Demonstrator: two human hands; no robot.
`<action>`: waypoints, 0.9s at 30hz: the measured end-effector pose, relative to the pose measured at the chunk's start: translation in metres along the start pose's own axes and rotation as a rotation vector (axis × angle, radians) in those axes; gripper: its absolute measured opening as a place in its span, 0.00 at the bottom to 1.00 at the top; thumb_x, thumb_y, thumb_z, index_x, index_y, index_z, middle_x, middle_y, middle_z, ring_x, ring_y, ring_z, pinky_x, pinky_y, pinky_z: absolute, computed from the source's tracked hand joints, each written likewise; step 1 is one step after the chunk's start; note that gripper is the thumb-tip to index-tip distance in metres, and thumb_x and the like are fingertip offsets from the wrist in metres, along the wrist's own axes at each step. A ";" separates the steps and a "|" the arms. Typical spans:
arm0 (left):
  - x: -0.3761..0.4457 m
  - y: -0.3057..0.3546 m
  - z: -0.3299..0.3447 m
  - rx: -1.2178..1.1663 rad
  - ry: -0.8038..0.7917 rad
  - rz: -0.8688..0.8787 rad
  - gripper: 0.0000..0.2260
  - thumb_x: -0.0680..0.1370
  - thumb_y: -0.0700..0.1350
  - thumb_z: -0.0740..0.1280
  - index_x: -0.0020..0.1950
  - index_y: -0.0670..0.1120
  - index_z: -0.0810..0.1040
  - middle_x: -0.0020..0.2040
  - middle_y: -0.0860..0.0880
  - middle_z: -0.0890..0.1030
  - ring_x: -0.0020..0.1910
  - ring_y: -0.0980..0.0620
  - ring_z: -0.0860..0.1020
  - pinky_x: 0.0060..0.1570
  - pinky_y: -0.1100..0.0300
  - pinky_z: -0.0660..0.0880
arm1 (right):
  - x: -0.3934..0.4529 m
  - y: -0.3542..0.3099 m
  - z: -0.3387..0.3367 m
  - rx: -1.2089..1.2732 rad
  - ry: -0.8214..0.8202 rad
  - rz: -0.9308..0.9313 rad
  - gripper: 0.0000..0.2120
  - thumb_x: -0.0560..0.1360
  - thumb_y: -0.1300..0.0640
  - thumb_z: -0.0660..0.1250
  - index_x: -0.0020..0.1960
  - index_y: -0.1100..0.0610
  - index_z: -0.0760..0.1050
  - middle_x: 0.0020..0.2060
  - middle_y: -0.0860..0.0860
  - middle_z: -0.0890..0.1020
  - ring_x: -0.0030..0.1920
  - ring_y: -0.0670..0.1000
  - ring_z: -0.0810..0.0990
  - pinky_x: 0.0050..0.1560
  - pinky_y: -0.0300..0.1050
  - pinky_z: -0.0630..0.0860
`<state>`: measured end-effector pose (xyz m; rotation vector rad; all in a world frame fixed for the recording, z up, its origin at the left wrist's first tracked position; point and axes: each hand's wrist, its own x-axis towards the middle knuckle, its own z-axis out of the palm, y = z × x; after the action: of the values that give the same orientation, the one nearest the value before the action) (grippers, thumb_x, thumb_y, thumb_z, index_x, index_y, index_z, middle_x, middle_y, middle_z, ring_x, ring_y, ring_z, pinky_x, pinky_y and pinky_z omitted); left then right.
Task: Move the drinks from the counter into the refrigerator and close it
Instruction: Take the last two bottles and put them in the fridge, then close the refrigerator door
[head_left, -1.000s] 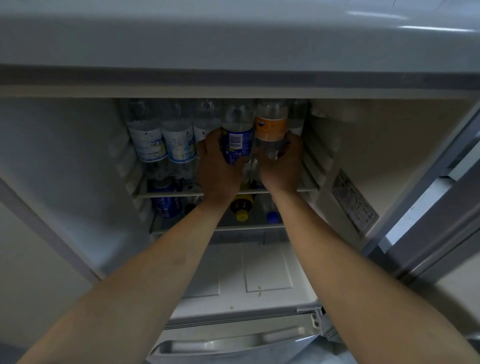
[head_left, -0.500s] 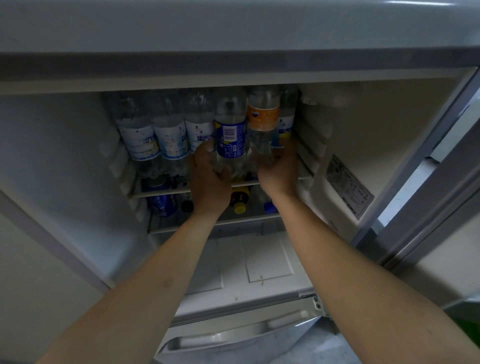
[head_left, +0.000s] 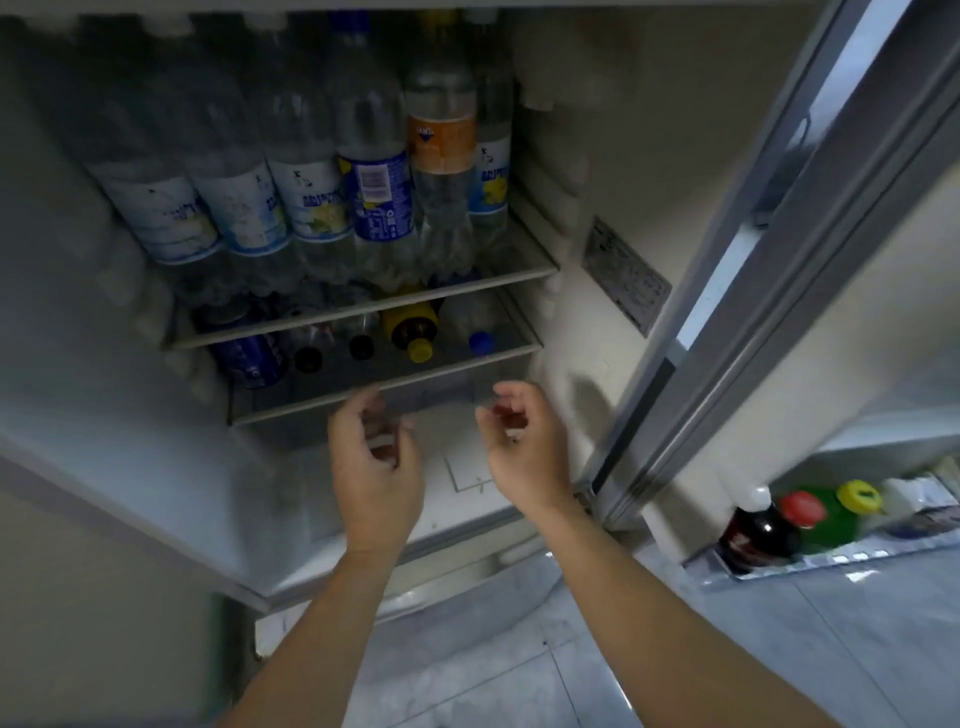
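The refrigerator stands open in front of me. On its upper wire shelf (head_left: 524, 274) stand several clear bottles in a row, among them a blue-labelled bottle (head_left: 375, 195) and an orange-labelled bottle (head_left: 441, 150). My left hand (head_left: 375, 467) and my right hand (head_left: 524, 452) hang below the lower shelf (head_left: 511, 349), in front of the fridge. Their fingers are loosely curled and hold nothing. On the lower shelf lie a blue can (head_left: 248, 353) and a yellow-capped bottle (head_left: 413, 327) among other bottles.
The open door (head_left: 810, 270) stands at the right. Its lower rack (head_left: 831, 558) holds a dark bottle (head_left: 756, 530), a green bottle with a red cap (head_left: 818, 525) and a yellow-capped one (head_left: 860, 496). A drawer front (head_left: 467, 571) sits below my hands, over a tiled floor.
Both hands let go of the blue-labelled and orange-labelled bottles and drew back down out of the fridge. The bottles stay upright on the upper shelf. My view dropped and shifted right.
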<state>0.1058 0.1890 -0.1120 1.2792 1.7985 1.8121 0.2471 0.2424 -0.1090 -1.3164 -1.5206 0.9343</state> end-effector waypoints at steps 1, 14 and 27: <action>-0.012 0.000 0.001 0.013 -0.007 -0.014 0.20 0.78 0.39 0.68 0.66 0.55 0.70 0.57 0.52 0.75 0.51 0.62 0.76 0.45 0.73 0.73 | -0.012 0.009 -0.004 -0.014 -0.018 0.033 0.12 0.77 0.55 0.70 0.59 0.51 0.74 0.46 0.42 0.79 0.46 0.38 0.78 0.45 0.28 0.73; -0.235 0.043 0.086 -0.008 -0.152 -0.317 0.14 0.79 0.40 0.67 0.63 0.50 0.72 0.54 0.50 0.77 0.51 0.51 0.78 0.50 0.51 0.78 | -0.200 0.142 -0.190 -0.069 0.109 0.309 0.16 0.74 0.64 0.73 0.51 0.44 0.74 0.41 0.45 0.81 0.43 0.39 0.79 0.44 0.26 0.72; -0.346 0.095 0.169 -0.014 -0.264 -0.438 0.13 0.79 0.43 0.67 0.54 0.62 0.73 0.50 0.55 0.78 0.47 0.59 0.79 0.51 0.49 0.80 | -0.186 0.205 -0.425 0.119 0.458 0.528 0.09 0.77 0.57 0.71 0.56 0.57 0.78 0.43 0.50 0.80 0.42 0.48 0.80 0.52 0.55 0.81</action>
<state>0.4614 0.0294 -0.1857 0.9667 1.7451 1.3496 0.7218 0.0853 -0.1928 -1.7386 -0.7683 0.9369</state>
